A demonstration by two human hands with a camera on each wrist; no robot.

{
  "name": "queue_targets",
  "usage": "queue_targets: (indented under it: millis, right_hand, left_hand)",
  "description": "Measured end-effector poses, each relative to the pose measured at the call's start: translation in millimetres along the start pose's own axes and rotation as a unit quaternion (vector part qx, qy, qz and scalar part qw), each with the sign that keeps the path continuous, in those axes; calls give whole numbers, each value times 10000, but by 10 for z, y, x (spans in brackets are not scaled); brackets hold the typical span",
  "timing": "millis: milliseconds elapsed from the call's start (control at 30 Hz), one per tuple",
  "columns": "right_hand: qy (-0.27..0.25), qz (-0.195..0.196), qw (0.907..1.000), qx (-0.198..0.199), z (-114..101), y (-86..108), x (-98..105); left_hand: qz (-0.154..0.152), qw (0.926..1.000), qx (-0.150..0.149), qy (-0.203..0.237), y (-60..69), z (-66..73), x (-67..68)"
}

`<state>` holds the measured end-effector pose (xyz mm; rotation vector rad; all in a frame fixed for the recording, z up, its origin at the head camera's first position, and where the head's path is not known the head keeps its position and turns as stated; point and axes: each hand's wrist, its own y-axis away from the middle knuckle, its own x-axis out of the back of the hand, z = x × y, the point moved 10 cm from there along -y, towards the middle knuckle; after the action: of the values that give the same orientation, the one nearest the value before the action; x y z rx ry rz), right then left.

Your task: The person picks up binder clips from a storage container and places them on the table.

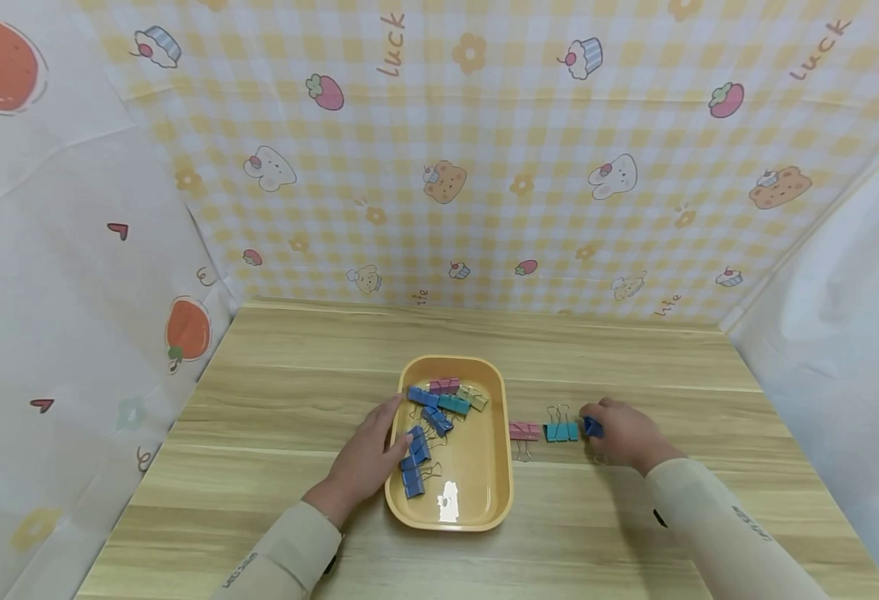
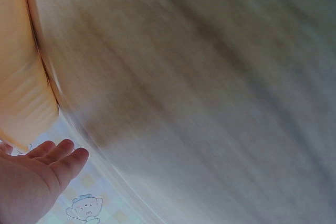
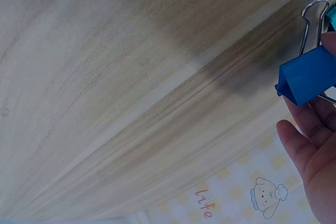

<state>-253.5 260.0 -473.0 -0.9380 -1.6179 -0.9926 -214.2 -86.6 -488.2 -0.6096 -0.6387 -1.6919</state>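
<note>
The left hand [image 1: 364,450] rests against the left side of a yellow tray [image 1: 506,467], its thumb over the rim; in the left wrist view that hand [image 2: 42,177] has its fingers extended beside the tray [image 2: 26,77]. Between thumb and fingers, the right hand [image 1: 622,433] pinches a blue binder clip [image 1: 592,427] at the right end of a row. In the right wrist view the blue clip [image 3: 307,74] shows its wire handles, with the hand [image 3: 315,145] around it. A teal clip [image 1: 561,432] and a pink clip [image 1: 525,431] lie between it and the tray.
Inside the tray are several binder clips: blue ones [image 1: 412,481] along the left, a teal one [image 1: 454,404], a pink one [image 1: 444,385] and a yellow one [image 1: 472,397] towards the back. A patterned cloth [image 1: 469,217] stands behind the wooden table [image 1: 297,358].
</note>
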Motion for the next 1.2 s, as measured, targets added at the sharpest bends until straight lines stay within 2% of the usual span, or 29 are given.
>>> queue_targets:
  millis: [267, 633, 1200]
  right_hand:
    - [88, 58, 9999, 23, -15, -12, -37]
    - [310, 229, 9987, 322, -67, -18, -35]
    - [519, 238, 9972, 492, -115, -19, -18]
  left_hand:
    - [4, 10000, 69, 35, 1, 0, 0]
    - [24, 10000, 1, 11, 0, 3, 4]
    - [20, 10000, 58, 42, 14, 2, 6]
